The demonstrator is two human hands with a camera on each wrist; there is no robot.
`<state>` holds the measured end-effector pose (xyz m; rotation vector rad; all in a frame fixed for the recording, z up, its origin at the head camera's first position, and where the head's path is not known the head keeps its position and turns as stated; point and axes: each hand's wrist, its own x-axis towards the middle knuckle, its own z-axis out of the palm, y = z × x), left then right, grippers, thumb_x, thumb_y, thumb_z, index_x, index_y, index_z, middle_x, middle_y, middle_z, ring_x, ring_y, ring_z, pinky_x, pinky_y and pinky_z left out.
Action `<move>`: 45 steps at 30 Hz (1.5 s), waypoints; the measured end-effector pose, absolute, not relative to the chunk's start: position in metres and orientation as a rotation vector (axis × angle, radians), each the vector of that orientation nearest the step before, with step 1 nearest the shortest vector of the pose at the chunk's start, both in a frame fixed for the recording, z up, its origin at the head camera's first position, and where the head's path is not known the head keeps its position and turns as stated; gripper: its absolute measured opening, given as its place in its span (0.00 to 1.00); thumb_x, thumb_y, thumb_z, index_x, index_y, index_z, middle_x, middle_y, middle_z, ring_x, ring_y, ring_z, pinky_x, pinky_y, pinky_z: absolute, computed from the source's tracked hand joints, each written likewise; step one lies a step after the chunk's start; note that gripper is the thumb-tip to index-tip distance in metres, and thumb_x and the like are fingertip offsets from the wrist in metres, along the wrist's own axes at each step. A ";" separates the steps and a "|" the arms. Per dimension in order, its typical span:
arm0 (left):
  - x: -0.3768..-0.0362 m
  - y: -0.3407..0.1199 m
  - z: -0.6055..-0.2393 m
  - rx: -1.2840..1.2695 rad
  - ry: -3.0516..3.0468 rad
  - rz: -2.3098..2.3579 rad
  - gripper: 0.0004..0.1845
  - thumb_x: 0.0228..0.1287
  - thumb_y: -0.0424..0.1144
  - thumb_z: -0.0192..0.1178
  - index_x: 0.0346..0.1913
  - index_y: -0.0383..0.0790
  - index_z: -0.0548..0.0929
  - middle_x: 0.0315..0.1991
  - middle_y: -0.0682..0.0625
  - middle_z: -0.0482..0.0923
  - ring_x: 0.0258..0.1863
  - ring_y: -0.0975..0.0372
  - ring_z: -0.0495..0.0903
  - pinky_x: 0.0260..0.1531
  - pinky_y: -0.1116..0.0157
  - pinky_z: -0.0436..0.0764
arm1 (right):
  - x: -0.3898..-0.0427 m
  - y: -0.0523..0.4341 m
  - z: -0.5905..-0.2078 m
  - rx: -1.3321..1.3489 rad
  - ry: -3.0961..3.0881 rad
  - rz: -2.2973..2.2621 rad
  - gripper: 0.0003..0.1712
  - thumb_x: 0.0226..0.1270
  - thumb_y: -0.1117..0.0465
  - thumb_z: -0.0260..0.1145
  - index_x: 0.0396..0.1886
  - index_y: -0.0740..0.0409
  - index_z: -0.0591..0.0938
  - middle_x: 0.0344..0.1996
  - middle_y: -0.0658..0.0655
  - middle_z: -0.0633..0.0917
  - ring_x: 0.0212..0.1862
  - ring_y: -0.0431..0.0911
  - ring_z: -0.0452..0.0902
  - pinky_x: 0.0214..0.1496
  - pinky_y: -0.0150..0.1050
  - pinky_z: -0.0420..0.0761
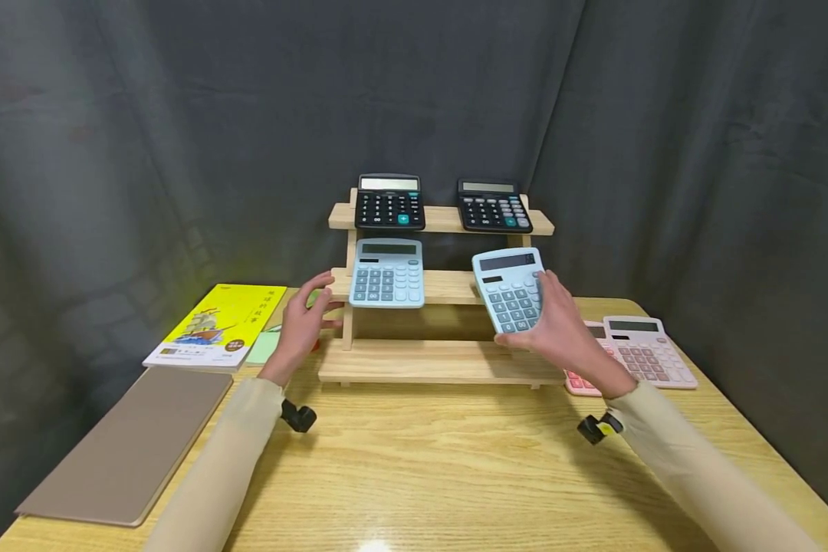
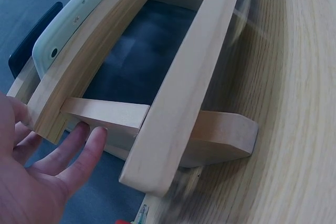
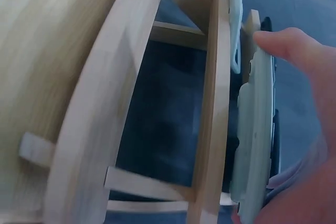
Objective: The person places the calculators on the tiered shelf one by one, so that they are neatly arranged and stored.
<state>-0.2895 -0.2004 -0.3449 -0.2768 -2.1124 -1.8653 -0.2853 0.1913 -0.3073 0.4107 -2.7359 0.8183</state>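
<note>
A wood-grain tabletop (image 1: 421,468) carries a three-tier wooden rack (image 1: 438,360) near its back edge. On the rack's top shelf (image 1: 441,221) sit two black calculators (image 1: 389,202), side by side and apart. The middle shelf (image 1: 445,285) bears a light blue calculator (image 1: 387,272) on its left part. Directly on the tabletop lie a brown notebook (image 1: 127,445) at the left front, a yellow book (image 1: 217,326) behind it, a green slip (image 1: 265,346) beside that book, and pink calculators (image 1: 645,354) right of the rack
</note>
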 end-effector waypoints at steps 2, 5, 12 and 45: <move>-0.290 -0.201 -0.345 -0.274 -2.113 -1.866 0.23 0.81 0.34 0.48 0.71 0.26 0.67 0.76 0.39 0.59 0.58 0.34 0.76 0.49 0.35 0.79 | -0.293 0.185 -0.307 0.407 -2.736 0.815 0.78 0.43 0.41 0.84 0.79 0.72 0.45 0.77 0.74 0.47 0.74 0.69 0.49 0.72 0.70 0.57; -0.290 -0.201 -0.345 -0.268 -2.113 -1.868 0.23 0.81 0.34 0.48 0.71 0.27 0.67 0.76 0.39 0.59 0.58 0.35 0.77 0.49 0.35 0.80 | -0.303 0.177 -0.308 0.387 -2.749 0.811 0.78 0.43 0.41 0.84 0.79 0.72 0.45 0.77 0.74 0.48 0.75 0.69 0.48 0.72 0.70 0.57; -0.287 -0.200 -0.343 -0.255 -2.123 -1.860 0.22 0.81 0.34 0.48 0.71 0.27 0.68 0.76 0.39 0.60 0.57 0.39 0.79 0.46 0.45 0.85 | -0.318 0.164 -0.306 0.323 -2.752 0.807 0.75 0.45 0.39 0.83 0.77 0.75 0.49 0.69 0.75 0.62 0.68 0.68 0.60 0.69 0.66 0.65; -0.301 -0.204 -0.356 -0.233 -2.124 -1.871 0.23 0.81 0.37 0.49 0.72 0.32 0.68 0.77 0.45 0.60 0.59 0.36 0.76 0.47 0.43 0.84 | -0.315 0.163 -0.300 0.287 -2.765 0.815 0.69 0.50 0.32 0.77 0.75 0.73 0.55 0.65 0.74 0.65 0.66 0.70 0.60 0.65 0.67 0.64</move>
